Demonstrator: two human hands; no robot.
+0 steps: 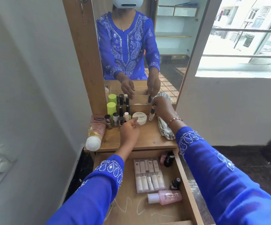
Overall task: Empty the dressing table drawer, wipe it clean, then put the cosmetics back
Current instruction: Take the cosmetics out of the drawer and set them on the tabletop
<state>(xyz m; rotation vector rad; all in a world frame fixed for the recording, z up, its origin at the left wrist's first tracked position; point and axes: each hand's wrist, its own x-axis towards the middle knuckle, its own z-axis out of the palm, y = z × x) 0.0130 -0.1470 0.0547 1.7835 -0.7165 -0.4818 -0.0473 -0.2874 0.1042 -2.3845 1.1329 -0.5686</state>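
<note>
Mirror point(168, 51): we see it standing upright at the back of the dressing table, reflecting our blue tunic and both hands.
Tabletop point(147, 138): wooden, it carries the cosmetics already taken out, with the drawer pulled open below it.
Drawer point(186, 184): open towards us; chalk-like white scribbles mark its floor at the near end.
Sleeves: blue with white embroidery, both of our arms reach over the drawer to the tabletop.
Cloth point(164, 130): crumpled and striped, it lies at the right of the tabletop, partly under our right wrist.
Clear box of white tubes point(148, 175): it lies flat in the middle of the drawer.
Lotion tube point(95, 132): pink, lying on the tabletop's left edge with its white cap towards us.
Pink bottle point(165, 196): on its side in the drawer, just below the clear box.
White jar point(140, 117): round, it sits mid-table between our two hands.
Right hand point(163, 109): our fingers pinch the cap of a small pale bottle point(151, 114), which hangs upright just right of the white jar.
Left hand point(129, 129): relaxed, fingers loosely curled, holding nothing, fingertips by the jar's near edge.
Nail polish bottles point(116, 120): clustered upright at the left, in front of a green canister point(111, 108).
</note>
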